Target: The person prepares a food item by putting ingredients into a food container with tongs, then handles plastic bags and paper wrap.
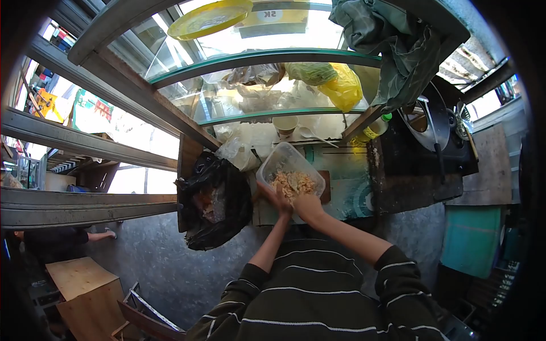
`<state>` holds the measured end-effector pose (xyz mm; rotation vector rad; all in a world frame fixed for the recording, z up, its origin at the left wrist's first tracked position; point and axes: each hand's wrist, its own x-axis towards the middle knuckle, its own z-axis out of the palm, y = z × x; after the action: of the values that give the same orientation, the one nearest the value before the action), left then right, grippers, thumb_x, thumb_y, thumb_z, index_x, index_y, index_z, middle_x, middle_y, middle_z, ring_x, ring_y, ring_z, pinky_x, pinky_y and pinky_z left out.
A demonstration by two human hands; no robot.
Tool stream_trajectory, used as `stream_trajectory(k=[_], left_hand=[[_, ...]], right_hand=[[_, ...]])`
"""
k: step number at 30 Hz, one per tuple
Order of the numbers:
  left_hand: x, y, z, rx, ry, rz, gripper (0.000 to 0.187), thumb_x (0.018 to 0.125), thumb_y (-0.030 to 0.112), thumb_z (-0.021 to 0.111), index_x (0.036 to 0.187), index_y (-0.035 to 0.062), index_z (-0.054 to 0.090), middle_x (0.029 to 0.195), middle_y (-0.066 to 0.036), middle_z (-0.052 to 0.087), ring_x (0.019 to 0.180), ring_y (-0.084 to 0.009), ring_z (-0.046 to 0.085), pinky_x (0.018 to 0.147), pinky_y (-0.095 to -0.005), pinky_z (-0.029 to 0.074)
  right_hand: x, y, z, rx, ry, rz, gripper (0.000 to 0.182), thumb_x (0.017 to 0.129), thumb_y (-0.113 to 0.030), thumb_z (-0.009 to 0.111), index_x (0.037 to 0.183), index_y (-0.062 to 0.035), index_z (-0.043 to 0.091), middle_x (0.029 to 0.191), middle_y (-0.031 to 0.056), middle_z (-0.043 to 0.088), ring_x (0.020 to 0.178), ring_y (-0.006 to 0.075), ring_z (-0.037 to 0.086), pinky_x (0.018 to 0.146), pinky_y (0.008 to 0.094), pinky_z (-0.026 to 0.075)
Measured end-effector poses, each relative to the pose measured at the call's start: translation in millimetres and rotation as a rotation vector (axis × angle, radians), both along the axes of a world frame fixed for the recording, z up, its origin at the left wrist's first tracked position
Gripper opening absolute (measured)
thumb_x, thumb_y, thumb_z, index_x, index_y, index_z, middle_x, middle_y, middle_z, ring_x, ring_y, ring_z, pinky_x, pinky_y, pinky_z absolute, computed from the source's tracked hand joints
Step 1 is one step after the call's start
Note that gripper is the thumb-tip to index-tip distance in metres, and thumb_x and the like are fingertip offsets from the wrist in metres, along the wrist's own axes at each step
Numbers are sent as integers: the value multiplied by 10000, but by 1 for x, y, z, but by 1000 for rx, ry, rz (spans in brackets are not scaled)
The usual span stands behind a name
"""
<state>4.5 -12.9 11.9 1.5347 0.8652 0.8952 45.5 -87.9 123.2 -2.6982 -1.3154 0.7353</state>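
A clear plastic container (pixel 273 161) with crumbly, orange-brown food (pixel 304 181) inside sits tilted in front of me at the counter's near edge. My left hand (pixel 277 199) grips its lower left side. Over the near rim, my right hand (pixel 307 208) is closed at the food. Its fingertips are hidden, and I cannot make out what they hold. Something pale lies on the food just ahead of them. Partly covered by the container is a brown wooden board (pixel 325 187). A black plastic bag (pixel 232 196), open at the top, lies to the left of my hands.
Behind the container are a cup (pixel 285 124) and a white spoon (pixel 314 135). A glass-shelved case holds a yellow plastic bag (pixel 344 88) and a green bundle (pixel 311 73). To the right, a pan (pixel 424 122) sits on a black stove (pixel 409 153). Cloth (pixel 401 62) hangs above.
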Motion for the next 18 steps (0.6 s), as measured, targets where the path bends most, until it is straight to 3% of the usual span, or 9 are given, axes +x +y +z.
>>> stream_trajectory(k=[3,5,8,9,11,13,15,17,18], left_hand=[[-8,5,-35,-204,-220,-44,690,852,300,429,1351,-15,72,1384,-186,121,1277,-270,145,1035,-367,98],[-9,10,-47,-518,-452,-103,677,850,284,428,1349,-17,83,1367,-180,152,1260,-260,174,1030,-362,116],[-8,11,-50,-319,-331,-78,700,844,303,441,1351,-15,77,1378,-187,137,1270,-266,159,1031,-368,110],[-6,9,-36,-314,-334,-78,700,844,303,441,1351,-15,77,1378,-187,137,1270,-266,159,1031,-368,110],[-2,2,9,14,-111,-86,726,837,333,446,1353,-12,70,1390,-194,115,1284,-279,135,1034,-375,97],[5,4,20,9,-49,-81,738,834,348,446,1354,-12,65,1395,-198,103,1289,-288,120,1036,-378,89],[2,9,8,1,9,-67,750,832,364,445,1354,-11,60,1400,-202,91,1295,-297,104,1037,-382,82],[-8,15,-29,-204,-255,-173,751,833,375,438,1355,-10,59,1399,-207,88,1297,-306,91,1037,-382,75],[-6,13,-22,-203,-256,-180,751,833,375,438,1355,-10,59,1399,-207,88,1297,-306,91,1037,-382,75]], right_hand=[[-22,-13,6,-57,23,151,144,710,-118,528,705,-31,641,733,170,621,671,252,631,544,367,502],[6,-16,30,-79,102,56,145,710,-123,527,706,-38,644,741,167,621,689,253,631,555,373,503],[38,-8,60,-61,40,-53,148,713,-117,519,707,-42,646,726,161,622,687,269,630,572,384,504],[43,-2,55,-37,-2,-89,147,712,-111,517,709,-41,646,721,160,623,688,274,630,582,387,504],[32,3,30,-10,-44,-133,147,710,-104,515,710,-39,646,715,159,623,689,280,631,591,391,504],[-15,4,-5,-67,-23,-44,135,711,-108,529,711,-56,654,721,131,634,684,266,636,574,372,505],[-16,-13,-2,-47,43,-30,140,708,-104,522,702,-50,651,717,148,629,680,274,634,572,379,506],[-2,-31,22,-32,100,-33,145,705,-100,515,692,-44,648,713,165,623,675,281,632,570,386,506],[15,-33,47,-57,61,-24,149,708,-98,510,688,-43,647,716,166,623,675,282,631,565,387,505]])
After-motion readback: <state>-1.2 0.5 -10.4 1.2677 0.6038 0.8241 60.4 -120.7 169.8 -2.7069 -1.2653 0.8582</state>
